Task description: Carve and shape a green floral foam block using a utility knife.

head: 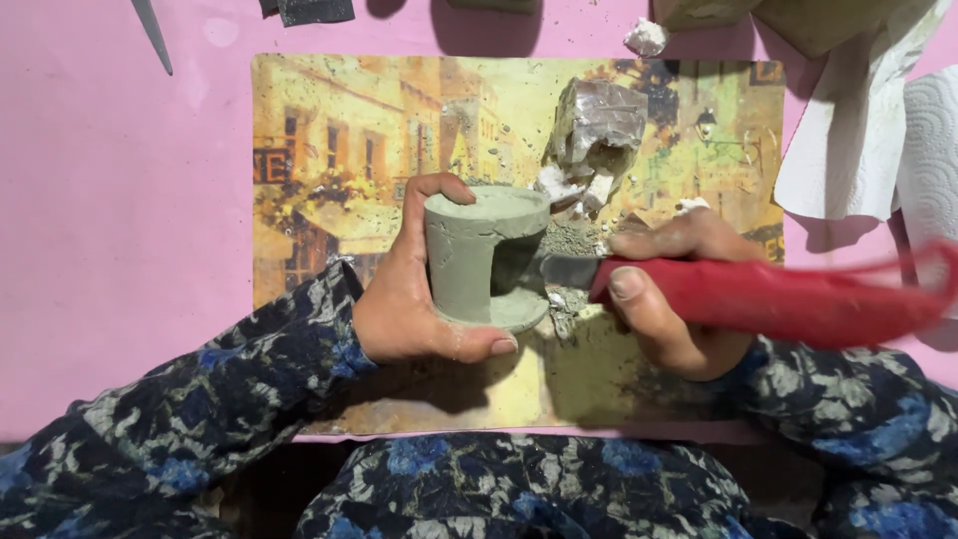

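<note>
A grey-green clay piece (486, 258), shaped like a spool with a wide flat top and base, is held upright above a printed mat. A red-handled knife (768, 297) is laid sideways, its blade pushed into the cut-out side.

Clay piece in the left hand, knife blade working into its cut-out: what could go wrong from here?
1. The blade sits inside the cut-out of the grey clay piece, close to the left hand; a slip could nick the fingers.
2. Squeezing may deform the possibly soft wall.
3. Clay crumbs on the picture mat could stick to the base.
</note>
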